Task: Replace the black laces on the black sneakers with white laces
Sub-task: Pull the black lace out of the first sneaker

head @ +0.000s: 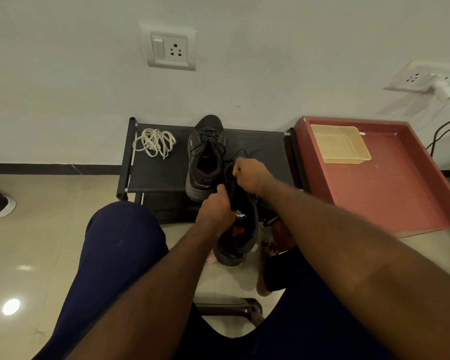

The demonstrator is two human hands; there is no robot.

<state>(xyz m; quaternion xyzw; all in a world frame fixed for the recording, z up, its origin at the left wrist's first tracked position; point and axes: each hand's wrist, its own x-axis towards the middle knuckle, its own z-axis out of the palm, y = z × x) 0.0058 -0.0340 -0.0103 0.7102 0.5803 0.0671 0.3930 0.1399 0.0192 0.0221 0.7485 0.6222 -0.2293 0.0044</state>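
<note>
White wall, tiled floor, low black rack point(156, 175) before us. White laces point(155, 142) lay bundled on its left; one black sneaker point(205, 157) stood mid-rack, laced. Our left hand point(215, 211) gripped the second sneaker point(240, 229) off the rack's front edge; our right hand point(250, 175) pinched its black lace point(244, 152). Red tray point(387, 183) sat to the right.

The floor tiles point(37, 242) are glossy; the rack top point(161, 175) is matt black cloth on metal tubes point(132, 158). The black sneakers point(194, 152) look like dull fabric, the white laces point(155, 142) like woven cord, and the basket point(346, 160) in the matt red tray point(390, 193) like pale plastic
</note>
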